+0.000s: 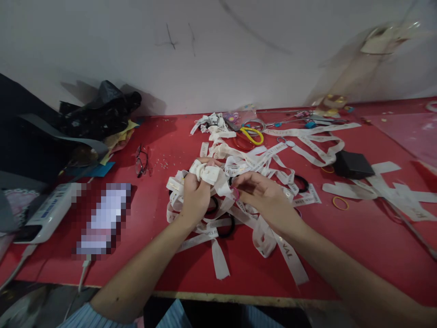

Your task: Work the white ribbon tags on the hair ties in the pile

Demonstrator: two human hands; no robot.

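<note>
Ribbon bow (209, 174) held over a tangle, middle of the worktop (341, 237).
Above the ribbon heap (252, 161) I see the left hand (194, 198) with its grip closed round the bow, and the right hand (264, 196) pinching its tail; a snagged strip could tug the folds loose.

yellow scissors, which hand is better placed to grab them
Probably the right hand: it sits nearer the scissors, while the left hand is shut on the folded ribbon.
</note>
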